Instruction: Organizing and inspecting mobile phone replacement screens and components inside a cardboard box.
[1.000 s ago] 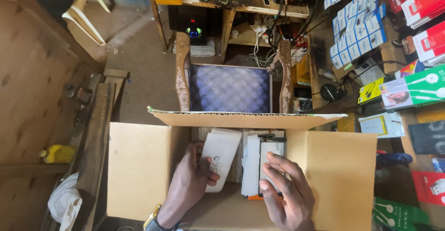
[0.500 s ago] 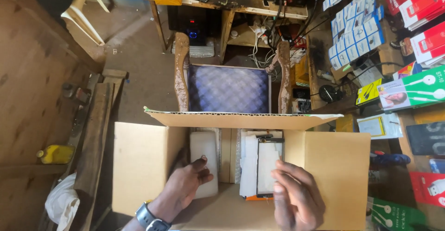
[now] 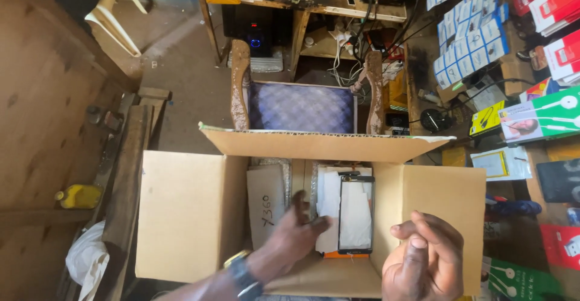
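The person is sorting through flat phone parts stacked in an open cardboard box (image 3: 181, 216). The left hand (image 3: 296, 231), with a watch on its wrist, reaches into the box with fingers loosely spread, gripping nothing; its fingertips lie at the white sheets just left of a glass panel (image 3: 356, 213). The right hand (image 3: 423, 258) hangs above the box's near right corner, fingers curled loosely inward and empty.

The panel lies flat on top of the stack, right of centre in the box, with a grey packet (image 3: 266, 201) to its left. Its long axis runs away from the person, towards the chair (image 3: 302, 107) beyond the box, black-framed face up. Lifting it likely calls for a pinch along its long edges, since thin glass bends poorly.
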